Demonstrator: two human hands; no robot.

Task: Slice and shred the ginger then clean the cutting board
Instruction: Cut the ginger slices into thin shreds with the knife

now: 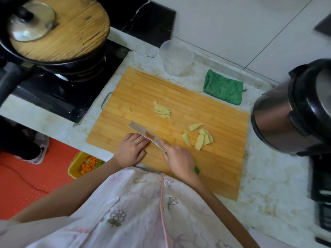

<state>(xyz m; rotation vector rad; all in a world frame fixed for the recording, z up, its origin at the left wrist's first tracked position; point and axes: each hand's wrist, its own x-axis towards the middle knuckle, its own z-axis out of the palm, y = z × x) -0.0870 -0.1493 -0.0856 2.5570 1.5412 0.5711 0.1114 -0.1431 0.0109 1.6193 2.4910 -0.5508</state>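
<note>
A bamboo cutting board [179, 104] lies on the marble counter. A small pile of ginger shreds [162, 110] sits near its middle. Several flat ginger slices [200, 137] lie to the right of the pile. My right hand [179, 161] grips the green handle of a knife [145, 134], whose blade points left and away over the board's near part. My left hand [130, 149] lies flat on the board, its fingertips against the blade's side. What is under the blade is hidden.
A clear plastic cup [176, 57] and a folded green cloth [223, 86] sit behind the board. A steel rice cooker [290, 108] stands at the right. A black wok with a wooden lid [59, 27] is on the stove at left. A yellow bin [78, 165] stands below the counter.
</note>
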